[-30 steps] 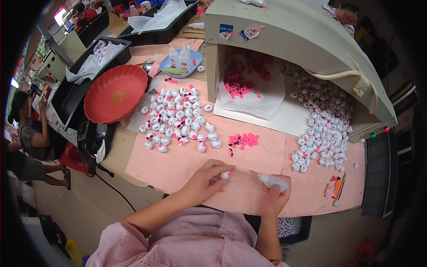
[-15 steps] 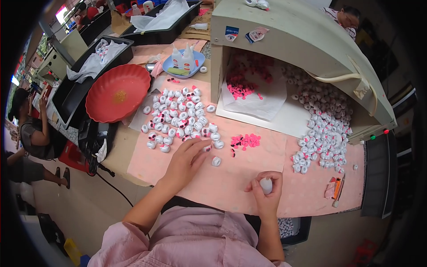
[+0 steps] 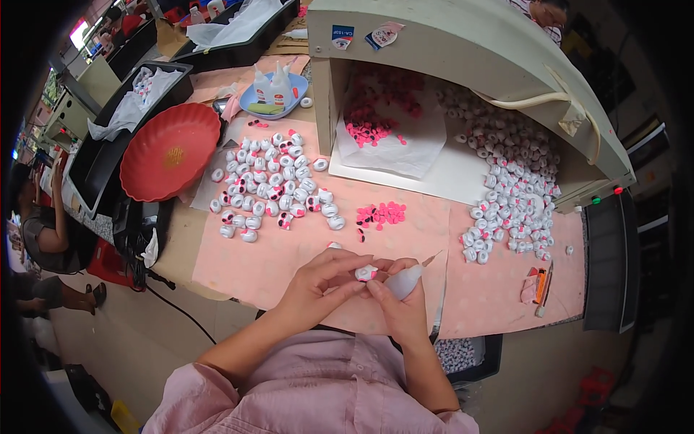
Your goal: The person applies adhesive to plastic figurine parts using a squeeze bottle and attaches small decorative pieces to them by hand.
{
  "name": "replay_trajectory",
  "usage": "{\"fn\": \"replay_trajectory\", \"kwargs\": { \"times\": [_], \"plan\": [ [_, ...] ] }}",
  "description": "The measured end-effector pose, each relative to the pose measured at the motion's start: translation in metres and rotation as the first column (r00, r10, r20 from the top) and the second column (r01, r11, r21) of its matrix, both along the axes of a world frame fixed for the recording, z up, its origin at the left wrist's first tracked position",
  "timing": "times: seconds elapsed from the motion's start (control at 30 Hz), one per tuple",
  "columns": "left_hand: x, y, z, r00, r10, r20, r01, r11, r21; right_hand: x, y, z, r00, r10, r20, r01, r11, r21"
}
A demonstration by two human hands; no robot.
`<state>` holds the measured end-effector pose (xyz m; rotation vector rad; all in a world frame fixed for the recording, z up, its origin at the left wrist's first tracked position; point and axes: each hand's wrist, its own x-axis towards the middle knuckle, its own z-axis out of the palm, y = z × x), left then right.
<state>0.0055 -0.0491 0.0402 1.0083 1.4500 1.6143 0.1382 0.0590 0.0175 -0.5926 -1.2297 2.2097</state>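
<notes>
My left hand [image 3: 318, 283] pinches a small white ring-shaped bead [image 3: 366, 273] with pink parts, just in front of my body. In my right hand [image 3: 406, 312] is a white squeeze bottle [image 3: 404, 281], its thin nozzle pointing up and to the right. The right thumb and fingertips come up against the bead, so both hands meet at it. Beyond my left hand, a group of similar white beads [image 3: 289, 173] lies on the pink sheet, some with pink and black pieces on them. Small pink and black pieces [image 3: 381, 215] lie just past my hands.
A grey hooded box [image 3: 463, 43] stands at the back right, with many white beads [image 3: 513, 210] spilling from it. A red fluted dish [image 3: 173, 119], a blue bowl [image 3: 249, 98] of bottles and black trays [image 3: 87, 170] are at the left. Pens [image 3: 541, 286] lie at right.
My left hand has come right and nearer with the bead. My right hand has moved left to meet it, and the bottle has tilted. The whole view has shifted slightly.
</notes>
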Motion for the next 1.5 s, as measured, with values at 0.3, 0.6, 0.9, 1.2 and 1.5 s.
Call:
{"fn": "replay_trajectory", "kwargs": {
  "times": [0.3,0.6,0.9,1.2,1.5],
  "plan": [
    [0.001,-0.004,-0.025,0.929,-0.074,0.364,0.045,0.995,0.086,0.001,-0.005,0.000,0.998,-0.013,-0.054,0.018,0.996,0.088],
    [-0.005,-0.014,-0.014,0.930,-0.030,0.366,0.013,0.999,0.049,-0.003,-0.010,0.004,0.999,0.003,-0.051,-0.006,0.999,-0.044],
    [-0.058,-0.019,-0.011,0.415,0.222,-0.882,-0.318,0.944,0.088,0.014,0.027,0.009,0.909,-0.257,0.328,0.045,0.844,0.535],
    [-0.021,0.005,-0.019,0.826,0.036,-0.562,-0.069,0.997,-0.038,0.028,0.027,0.000,0.898,-0.143,0.416,-0.069,0.888,0.454],
    [-0.005,0.019,-0.028,0.994,0.044,-0.097,-0.055,0.992,-0.111,0.037,0.026,-0.033,0.937,-0.310,0.159,0.144,0.758,0.636]
  ]
}}
